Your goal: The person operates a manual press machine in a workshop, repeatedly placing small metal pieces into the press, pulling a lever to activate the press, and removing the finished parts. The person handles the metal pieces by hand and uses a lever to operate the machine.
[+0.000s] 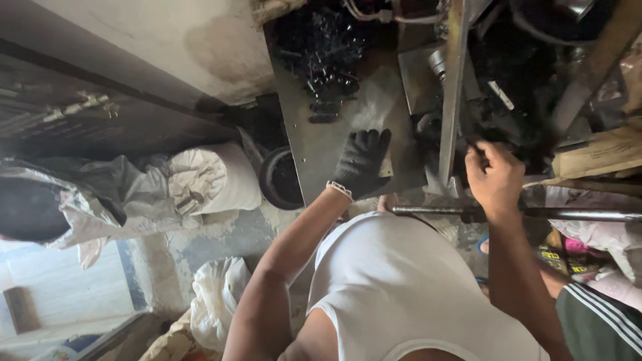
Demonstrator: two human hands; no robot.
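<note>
Fingers of the gloved left hand [360, 162] press flat and together on the metal plate [314, 154], while the bare right hand [493, 177] curls around a dark part under the press, work seemingly mid-cycle with the pile of black pieces [321, 50] nearby.

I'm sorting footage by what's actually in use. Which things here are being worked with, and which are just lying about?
In use:
- left hand in a black knitted glove, flat on the grey metal work plate
- bare right hand closed on something dark at the grimy machine

Lying about:
- pile of small black metal parts
- white sacks
- long steel bar
</note>
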